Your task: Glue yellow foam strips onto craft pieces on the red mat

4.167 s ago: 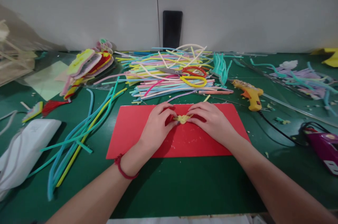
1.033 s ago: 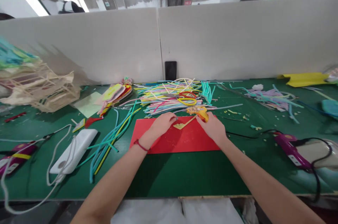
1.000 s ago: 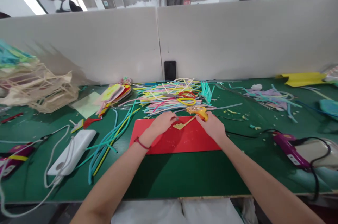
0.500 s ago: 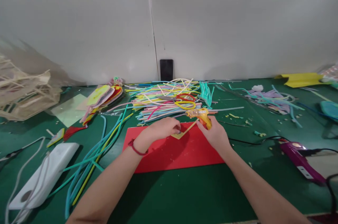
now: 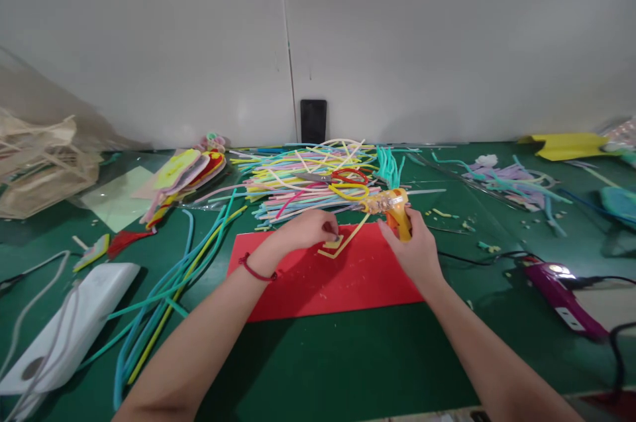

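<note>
My right hand (image 5: 416, 243) is wrapped around the handle of an orange hot glue gun (image 5: 400, 213), whose nozzle points left. Just below the nozzle, a pale yellow pipe cleaner (image 5: 350, 238) slants down to a sharp bend. My left hand (image 5: 313, 228), with a dark red bracelet at the wrist, pinches the folded yellow piece at its left end; the fingertips partly hide it. Both hands are above a red sheet (image 5: 308, 289) lying on the green table.
Behind the sheet lies a pile of coloured pipe cleaners (image 5: 283, 190) with scissors (image 5: 350, 175) on top. A black phone (image 5: 313, 120) leans on the partition. Long blue stems (image 5: 163, 303) and a white power strip (image 5: 69, 322) are left; a purple power strip (image 5: 561, 299) is right.
The view has tipped downward. The glue gun has tilted and moved slightly right in my right hand, and more of the bent yellow piece shows below my left fingers.
</note>
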Available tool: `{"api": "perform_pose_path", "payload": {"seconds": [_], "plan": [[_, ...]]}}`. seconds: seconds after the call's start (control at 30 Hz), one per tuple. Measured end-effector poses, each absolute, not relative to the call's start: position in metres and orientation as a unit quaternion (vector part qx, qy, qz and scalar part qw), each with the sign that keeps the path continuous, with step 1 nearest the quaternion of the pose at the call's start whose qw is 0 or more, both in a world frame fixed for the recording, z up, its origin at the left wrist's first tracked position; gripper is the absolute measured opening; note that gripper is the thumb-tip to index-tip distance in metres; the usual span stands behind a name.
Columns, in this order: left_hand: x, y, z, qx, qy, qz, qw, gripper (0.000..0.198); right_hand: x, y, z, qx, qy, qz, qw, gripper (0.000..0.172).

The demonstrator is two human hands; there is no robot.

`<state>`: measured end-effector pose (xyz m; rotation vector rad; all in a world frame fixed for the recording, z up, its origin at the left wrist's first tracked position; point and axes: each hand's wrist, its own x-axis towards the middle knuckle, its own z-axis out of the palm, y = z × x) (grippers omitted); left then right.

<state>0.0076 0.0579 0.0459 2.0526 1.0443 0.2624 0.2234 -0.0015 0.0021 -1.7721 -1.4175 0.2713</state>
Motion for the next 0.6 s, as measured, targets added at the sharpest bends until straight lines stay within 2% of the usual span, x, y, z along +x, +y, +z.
{"api": "perform_pose_path", "payload": {"seconds": [0.17,0.43,0.6], "plan": [[0.0065,0.0619,0.0472,0.727,0.456,0.208,0.469,0.004,0.2244,-0.0010,-0.0014,-0.702,-0.569,0.080,0.421,0.060],[0.0011,0.0571,0.0476,0.451,0.439,0.324,0.706,0.009,0.2245,0.0003,-0.0022,-0.634,-0.646,0.001,0.425,0.033],[0.0029,0.0540,0.0481,0.401,0.422,0.336,0.741,0.013,0.2243,-0.0004,0.0006,-0.621,-0.653,-0.015,0.434,0.027]]}}
